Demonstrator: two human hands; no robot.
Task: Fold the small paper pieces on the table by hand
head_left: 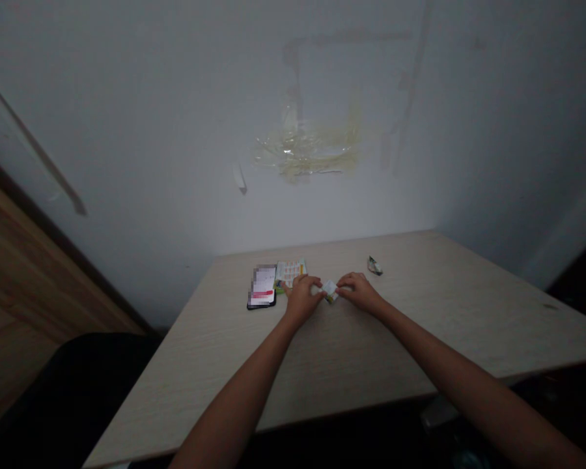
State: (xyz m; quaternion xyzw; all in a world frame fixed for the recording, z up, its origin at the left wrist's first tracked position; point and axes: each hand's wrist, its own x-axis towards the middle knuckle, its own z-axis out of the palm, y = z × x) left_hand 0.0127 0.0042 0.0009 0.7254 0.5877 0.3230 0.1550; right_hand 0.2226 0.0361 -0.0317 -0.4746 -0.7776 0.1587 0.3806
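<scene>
A small folded piece of printed paper (330,290), white with a touch of green and yellow, is between my two hands just above or on the tabletop. My left hand (303,298) pinches its left edge between thumb and fingers. From the other side, my right hand (360,291) has its fingertips closed on the right edge. Behind my left hand lies a printed leaflet (292,268) with rows of small pictures, its lower part covered by the fingers. To the right and farther back rests a small folded paper piece (374,266), dark green and white.
A phone (262,286) with a lit screen lies left of the leaflet. The pale wooden table (215,352) meets a grey wall (176,130) bearing old clear tape (312,153). A dark chair-like shape (88,384) stands at the left, beside wooden panelling (19,273).
</scene>
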